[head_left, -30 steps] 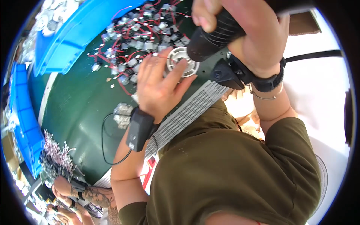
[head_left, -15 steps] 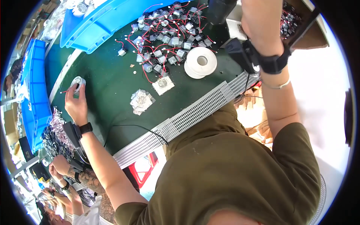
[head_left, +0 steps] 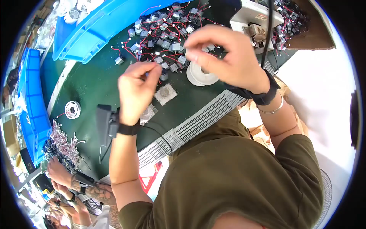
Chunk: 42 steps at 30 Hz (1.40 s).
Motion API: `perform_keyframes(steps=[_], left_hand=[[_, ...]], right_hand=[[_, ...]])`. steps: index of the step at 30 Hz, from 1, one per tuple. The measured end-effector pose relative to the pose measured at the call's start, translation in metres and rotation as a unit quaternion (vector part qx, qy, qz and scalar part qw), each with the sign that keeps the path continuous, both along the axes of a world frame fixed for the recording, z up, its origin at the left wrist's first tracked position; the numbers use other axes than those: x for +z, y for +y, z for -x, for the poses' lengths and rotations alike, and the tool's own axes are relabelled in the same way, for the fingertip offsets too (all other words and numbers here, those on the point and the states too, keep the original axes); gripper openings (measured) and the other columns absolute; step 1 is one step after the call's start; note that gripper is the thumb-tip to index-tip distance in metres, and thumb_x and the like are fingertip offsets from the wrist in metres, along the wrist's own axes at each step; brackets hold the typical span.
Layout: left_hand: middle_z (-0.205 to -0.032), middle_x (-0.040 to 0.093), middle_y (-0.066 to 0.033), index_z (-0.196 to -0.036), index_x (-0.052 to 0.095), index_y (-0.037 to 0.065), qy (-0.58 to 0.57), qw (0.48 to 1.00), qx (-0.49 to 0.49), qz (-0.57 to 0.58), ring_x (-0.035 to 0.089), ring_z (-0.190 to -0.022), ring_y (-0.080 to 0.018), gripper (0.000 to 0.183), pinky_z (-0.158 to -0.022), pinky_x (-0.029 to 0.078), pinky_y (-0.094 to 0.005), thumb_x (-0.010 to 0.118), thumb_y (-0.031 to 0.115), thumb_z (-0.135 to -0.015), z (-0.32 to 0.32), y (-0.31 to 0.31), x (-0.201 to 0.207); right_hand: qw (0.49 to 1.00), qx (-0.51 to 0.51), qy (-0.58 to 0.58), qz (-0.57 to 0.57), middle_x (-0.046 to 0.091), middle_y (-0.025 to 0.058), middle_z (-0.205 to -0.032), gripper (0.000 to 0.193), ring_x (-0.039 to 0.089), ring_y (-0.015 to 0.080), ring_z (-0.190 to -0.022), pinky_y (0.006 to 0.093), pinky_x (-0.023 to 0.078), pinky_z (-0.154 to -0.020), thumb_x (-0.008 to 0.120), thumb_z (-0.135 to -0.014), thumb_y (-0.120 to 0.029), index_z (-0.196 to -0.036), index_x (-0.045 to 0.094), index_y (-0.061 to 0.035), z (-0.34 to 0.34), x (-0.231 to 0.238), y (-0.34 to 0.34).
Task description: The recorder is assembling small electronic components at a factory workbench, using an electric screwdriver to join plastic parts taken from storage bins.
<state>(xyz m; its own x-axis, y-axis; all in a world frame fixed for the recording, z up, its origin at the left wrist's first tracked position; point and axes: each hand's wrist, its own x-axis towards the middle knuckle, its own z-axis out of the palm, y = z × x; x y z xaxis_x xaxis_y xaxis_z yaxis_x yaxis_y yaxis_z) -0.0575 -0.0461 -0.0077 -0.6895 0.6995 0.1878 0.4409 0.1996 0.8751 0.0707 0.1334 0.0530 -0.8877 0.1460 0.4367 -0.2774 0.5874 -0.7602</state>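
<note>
My left hand is at the near edge of a pile of small motors with red wires. Its thumb and forefinger are pinched together beside a motor with a black end; what they hold, if anything, is hidden. Over the right side of the pile is my right hand, fingers curved, with a gap between thumb and forefinger and nothing visible in it. Partly beneath it lies a white spool. At the left, a white ring-shaped part with a red wire rests on the green table.
Blue bins line the far left. A bundle of thin wires lies nearer, beside a co-worker's hand. A pale bench machine and a carton of motors stand at the right. A perforated metal strip edges the table.
My left hand has let go of the white ring-shaped part and moved right to the motors. My right hand has come down and left from beside the bench machine.
</note>
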Motion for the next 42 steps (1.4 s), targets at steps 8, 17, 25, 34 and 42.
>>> perform_keyframes(steps=[8,17,25,34,42], left_hand=[[-0.079,0.065,-0.0031,-0.091,0.068,-0.002,-0.21,0.963,-0.085,-0.148,0.056,-0.072,-0.0076,0.009,-0.067,0.045,-0.0203,0.066,0.004,-0.084,0.005,0.007,0.023],[-0.096,0.066,-0.0065,-0.104,0.063,0.002,0.006,0.99,-0.114,-0.085,0.06,-0.089,-0.0142,0.031,-0.081,0.048,-0.03,0.074,0.004,-0.074,0.004,0.014,0.017],[-0.09,0.067,-0.0065,-0.097,0.067,0.0,0.109,0.953,0.185,-0.215,0.059,-0.083,-0.0098,0.015,-0.077,0.048,-0.0242,0.064,0.01,-0.086,0.069,0.004,0.086],[-0.116,0.058,-0.0247,-0.129,0.043,-0.002,0.379,0.869,-0.031,0.316,0.057,-0.106,-0.0379,0.076,-0.09,0.044,-0.0399,0.066,0.047,-0.075,0.256,0.098,0.097],[-0.082,0.063,-0.01,-0.122,0.05,-0.003,0.243,0.968,-0.046,0.037,0.059,-0.072,-0.0138,0.055,-0.066,0.048,-0.024,0.07,0.021,-0.076,0.198,0.076,0.137]], right_hand=[[0.987,0.079,-0.095,-0.103,0.061,0.0133,-0.086,0.028,0.061,0.0316,-0.078,0.0376,0.048,-0.066,0.07,-0.077,-0.017,-0.097,0.058,-0.0018,0.031,-0.018,-0.007],[0.979,0.088,-0.127,0.131,0.057,0.0035,-0.087,0.024,0.055,0.0064,-0.074,0.0222,0.047,-0.064,0.064,-0.077,0.0,-0.099,0.055,-0.0008,0.04,0.001,0.01],[0.961,0.049,-0.171,0.213,0.059,0.0031,-0.1,0.028,0.056,0.0065,-0.082,0.0204,0.048,-0.068,0.065,-0.079,0.002,-0.106,0.057,0.0004,0.008,0.01,0.023],[0.945,0.028,-0.173,0.278,0.059,0.0066,-0.096,0.029,0.059,0.0092,-0.084,0.023,0.049,-0.071,0.064,-0.079,0.007,-0.107,0.056,0.0019,-0.016,0.006,0.02],[0.959,-0.019,-0.097,0.265,0.056,0.0088,-0.109,0.032,0.057,0.0143,-0.1,0.0271,0.048,-0.083,0.065,-0.078,0.006,-0.109,0.055,0.0015,-0.038,-0.007,0.033]])
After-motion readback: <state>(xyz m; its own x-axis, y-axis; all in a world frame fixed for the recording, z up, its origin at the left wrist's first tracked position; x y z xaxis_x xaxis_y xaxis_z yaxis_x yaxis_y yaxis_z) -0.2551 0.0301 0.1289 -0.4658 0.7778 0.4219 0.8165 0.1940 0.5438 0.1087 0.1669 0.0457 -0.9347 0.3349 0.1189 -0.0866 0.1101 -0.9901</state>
